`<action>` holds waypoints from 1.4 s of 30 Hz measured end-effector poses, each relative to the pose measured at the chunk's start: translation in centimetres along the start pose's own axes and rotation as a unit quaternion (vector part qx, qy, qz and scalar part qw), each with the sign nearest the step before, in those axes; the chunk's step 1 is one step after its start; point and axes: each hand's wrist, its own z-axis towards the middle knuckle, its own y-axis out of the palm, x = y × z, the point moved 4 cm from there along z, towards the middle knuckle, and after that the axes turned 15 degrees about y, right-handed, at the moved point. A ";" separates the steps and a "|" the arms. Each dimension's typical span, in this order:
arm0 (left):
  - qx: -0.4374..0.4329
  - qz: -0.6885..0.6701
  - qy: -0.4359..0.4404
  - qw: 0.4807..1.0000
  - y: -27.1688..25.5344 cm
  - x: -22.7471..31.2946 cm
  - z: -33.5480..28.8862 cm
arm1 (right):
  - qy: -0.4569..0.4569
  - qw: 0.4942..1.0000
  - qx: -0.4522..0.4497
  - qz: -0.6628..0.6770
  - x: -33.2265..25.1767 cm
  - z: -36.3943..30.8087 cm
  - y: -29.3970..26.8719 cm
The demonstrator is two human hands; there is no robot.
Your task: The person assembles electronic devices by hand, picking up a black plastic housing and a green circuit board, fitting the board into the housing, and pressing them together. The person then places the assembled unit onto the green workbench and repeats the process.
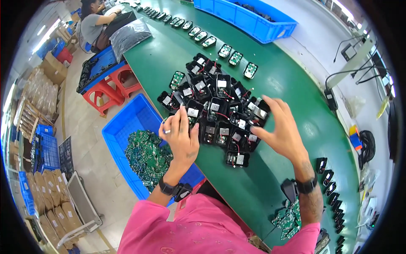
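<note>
A dense cluster of black plastic housings (217, 106) stands on the green table, with red wires, silver metal blocks and green boards inside several of them. My left hand (181, 137) hovers at the cluster's left edge, thumb apart from the fingers; a ring is on one finger. Behind its thumb is a housing with a silver block (193, 112). At the cluster's right side my right hand (279, 129) has thumb and fingers spread around a housing with a silvery part (257, 111). Whether either hand touches a housing is hard to tell.
A blue crate (111, 132) of green circuit boards (148, 156) is at the left. Loose boards (288, 220) lie near my right forearm. Rows of housings line the far table (208, 41) and right edge (327, 177). Another blue crate (253, 23) stands far back; a person (94, 23) sits far left.
</note>
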 end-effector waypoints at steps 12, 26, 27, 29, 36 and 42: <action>-0.052 -0.098 -0.032 0.993 1.9 0.7 -1.0 | -0.062 0.987 -0.114 -0.097 -5.7 16.4 7.8; 0.032 -0.169 0.120 0.978 -3.1 5.0 -4.1 | 0.087 0.985 0.029 -0.143 11.0 -3.8 -10.1; -0.021 -0.163 0.213 0.963 -2.8 6.8 -4.2 | 0.125 0.979 0.071 -0.147 13.8 -6.0 -11.9; -0.083 -0.169 0.238 0.953 -1.5 9.4 -3.3 | 0.268 0.952 0.104 -0.107 18.2 -10.1 -14.6; -0.207 -0.156 0.272 0.927 1.2 11.7 -1.3 | 0.276 0.942 0.079 -0.176 24.5 -18.4 -12.6; -0.052 -0.189 0.172 0.965 -1.7 9.3 2.6 | 0.277 0.941 0.057 -0.184 24.7 -16.2 -9.4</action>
